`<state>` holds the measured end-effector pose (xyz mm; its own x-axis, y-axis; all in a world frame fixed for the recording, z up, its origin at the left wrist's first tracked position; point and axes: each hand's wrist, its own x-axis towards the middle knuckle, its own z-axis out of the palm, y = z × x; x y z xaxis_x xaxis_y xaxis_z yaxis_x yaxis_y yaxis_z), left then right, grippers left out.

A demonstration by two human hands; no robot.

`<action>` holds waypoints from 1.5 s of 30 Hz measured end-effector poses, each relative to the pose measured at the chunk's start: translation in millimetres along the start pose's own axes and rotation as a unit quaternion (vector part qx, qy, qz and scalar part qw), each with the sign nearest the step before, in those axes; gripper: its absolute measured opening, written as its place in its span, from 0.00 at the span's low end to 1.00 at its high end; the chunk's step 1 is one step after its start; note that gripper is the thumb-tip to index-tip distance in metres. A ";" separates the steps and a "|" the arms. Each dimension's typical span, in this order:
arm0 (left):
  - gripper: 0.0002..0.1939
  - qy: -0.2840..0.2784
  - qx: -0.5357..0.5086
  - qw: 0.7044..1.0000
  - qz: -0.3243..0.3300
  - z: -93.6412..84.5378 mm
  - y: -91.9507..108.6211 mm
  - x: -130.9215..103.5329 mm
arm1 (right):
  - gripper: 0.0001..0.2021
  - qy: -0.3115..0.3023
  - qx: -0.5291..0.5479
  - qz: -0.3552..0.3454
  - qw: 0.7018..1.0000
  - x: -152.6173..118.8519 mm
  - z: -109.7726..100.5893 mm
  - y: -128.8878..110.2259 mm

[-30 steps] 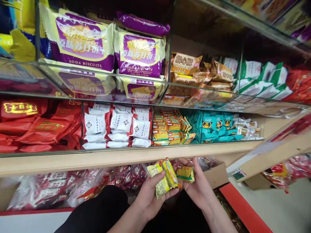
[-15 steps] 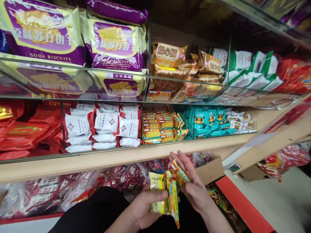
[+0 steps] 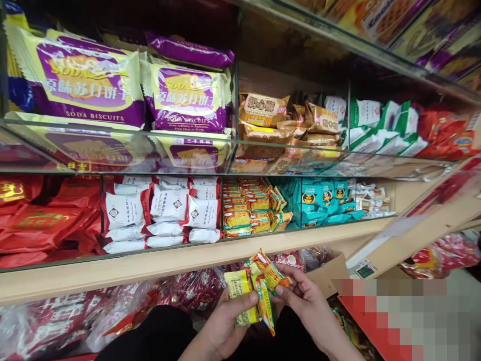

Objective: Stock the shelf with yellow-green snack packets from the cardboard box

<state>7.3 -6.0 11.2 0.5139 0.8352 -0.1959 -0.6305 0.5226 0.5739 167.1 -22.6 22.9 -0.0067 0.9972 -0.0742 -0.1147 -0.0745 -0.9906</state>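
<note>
Low in front of the shelf, my left hand [image 3: 225, 321] is closed around small biscuit packets. Its thumb presses on a yellow packet [image 3: 240, 293], and a green-and-orange packet [image 3: 266, 303] stands on edge beside it. My right hand [image 3: 308, 298] pinches another orange packet [image 3: 271, 271] between thumb and fingers, its printed front turned upward. That packet lies just above the ones in my left hand. More orange packets [image 3: 240, 216] of similar look are stacked in a shelf compartment right above my hands.
White-and-red packets [image 3: 126, 210] and teal packets [image 3: 311, 198] flank the orange stack. Purple soda biscuit packs [image 3: 90, 90] fill the upper shelf behind a glass lip. Below the wooden shelf edge [image 3: 150, 265] lie plastic-wrapped bags [image 3: 195, 291] and a cardboard box [image 3: 326, 273].
My right hand's fingers, stretched out before, have curled in around its packet. That packet has turned so its front shows. The view has shifted, so the shelves sit lower in the picture.
</note>
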 end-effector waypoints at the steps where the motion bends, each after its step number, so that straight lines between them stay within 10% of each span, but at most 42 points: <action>1: 0.12 -0.005 -0.004 1.000 0.004 0.4 -1.0 0.1 | 0.21 0.000 -0.032 -0.015 0.999 -0.3 0.0 -2.3; 7: 0.16 -0.025 0.005 1.000 -0.002 1.0 3.6 -4.3 | 0.17 -0.001 -0.252 -0.083 0.964 16.4 -8.0 -43.5; 13: 0.25 -0.018 0.014 1.000 -0.013 1.3 6.5 -7.1 | 0.13 0.021 -0.514 -0.229 0.827 73.3 -14.2 -111.5; 19: 0.31 -0.010 0.005 1.000 -0.017 -0.8 2.3 -7.8 | 0.15 -0.035 -0.664 -0.168 0.728 108.0 -8.4 -102.4; 29: 0.30 -0.017 -0.004 1.000 -0.017 -8.3 -3.5 -2.1 | 0.12 -0.082 -0.699 -0.187 0.685 115.7 -6.6 -100.6; 38: 0.26 0.022 -0.035 0.999 -0.012 -3.0 -1.6 0.2 | 0.13 -0.055 -0.668 -0.230 0.705 110.8 -15.6 -114.3; 42: 0.29 0.086 -0.035 0.996 0.001 0.8 1.0 0.3 | 0.10 0.039 -0.512 -0.223 0.829 67.0 -10.1 -103.3; 45: 0.29 0.096 -0.024 0.995 0.027 2.9 1.6 0.6 | 0.18 -0.026 -0.340 -0.102 0.935 29.9 2.4 -71.3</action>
<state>8.3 -5.1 14.3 0.3604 0.8775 -0.3165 -0.6839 0.4793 0.5500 172.6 12.6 91.5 -0.1035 0.9883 0.1118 0.5385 0.1502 -0.8291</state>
